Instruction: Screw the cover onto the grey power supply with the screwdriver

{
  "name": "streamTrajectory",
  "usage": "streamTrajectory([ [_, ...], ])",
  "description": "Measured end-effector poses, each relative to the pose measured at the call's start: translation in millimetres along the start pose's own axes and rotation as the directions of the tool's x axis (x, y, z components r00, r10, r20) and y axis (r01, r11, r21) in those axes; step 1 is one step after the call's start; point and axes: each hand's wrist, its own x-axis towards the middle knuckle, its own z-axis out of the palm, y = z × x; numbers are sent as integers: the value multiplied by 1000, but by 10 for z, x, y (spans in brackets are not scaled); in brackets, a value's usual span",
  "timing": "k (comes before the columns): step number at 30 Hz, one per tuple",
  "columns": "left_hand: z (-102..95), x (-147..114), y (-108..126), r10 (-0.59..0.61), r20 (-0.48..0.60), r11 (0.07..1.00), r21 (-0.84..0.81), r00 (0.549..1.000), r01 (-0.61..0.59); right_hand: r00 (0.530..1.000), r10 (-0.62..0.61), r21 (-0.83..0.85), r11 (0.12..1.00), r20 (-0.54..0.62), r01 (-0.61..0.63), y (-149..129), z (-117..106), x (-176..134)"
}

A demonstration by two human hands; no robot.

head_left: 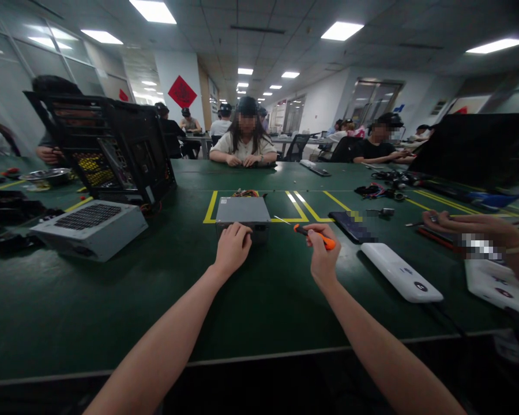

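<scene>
- Green worktop (281, 311), yellow tape lines: runs under & past both hands.
- Black PC case (142, 147): upright, w/ open bays, beyond the L hand & off to its left.
- Co-worker (246, 138) in a light top: seated opp. the hands, across the worktop.
- Vented box (90, 227): gray, black mesh top, well left of the L hand.
- Gray box (242, 208), prob. a PC power supply: directly ahead of & under the L hand, so that hand is nearest; R hand is just off its right side. Plain matte metal top, small pale label at far left corner, dark near face partly covered by fingers. Colored wires (247, 193) bunch behind it.
- White device (400, 271), glossy, prob. a power bank: right of the R hand.
- L hand (233, 248): fingers bent over the box's near top edge; can't tell if gripping or only resting.
- R hand (324, 259): grasping the screwdriver by its handle.
- Dark phone (350, 225): flat, just right of the R hand, partly pixelated.
- Screwdriver (301, 230): orange/black handle, thin shaft. Long axis slants from R hand away & left; tip by the box's right top edge, contact unclear.
</scene>
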Motion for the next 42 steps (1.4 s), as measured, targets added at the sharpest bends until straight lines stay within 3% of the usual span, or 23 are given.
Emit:
streamTrajectory([
  [8, 84, -6, -48, -33, 31, 998, -43, 999, 35, 954, -129, -42, 988, 270, 145, -208, 62, -127],
  [13, 112, -15, -43, -88, 47, 986, -138, 995, 94, 909, -180, -63, 974, 376, 219, -221, 108, -165],
  [21, 165, -7, -60, -176, 68, 917, -350, 982, 189, 896, -212, -77, 962, 389, 262, -235, 119, -166],
  [26, 203, -19, -72, -241, 154, 857, -429, 958, 284, 924, -227, -79, 962, 308, 263, -230, 73, -140],
  [29, 233, -37, -37, -171, 185, 888, -397, 968, 232, 945, -231, -81, 963, 233, 255, -236, 39, -119],
  [35, 299, -54, 115, 77, 278, 973, -230, 958, -12, 954, -244, -72, 963, 175, 260, -237, 29, -107],
  [42, 280, -44, 145, 133, 331, 987, -133, 934, -93, 941, -258, -68, 958, 219, 278, -212, 36, -124],
])
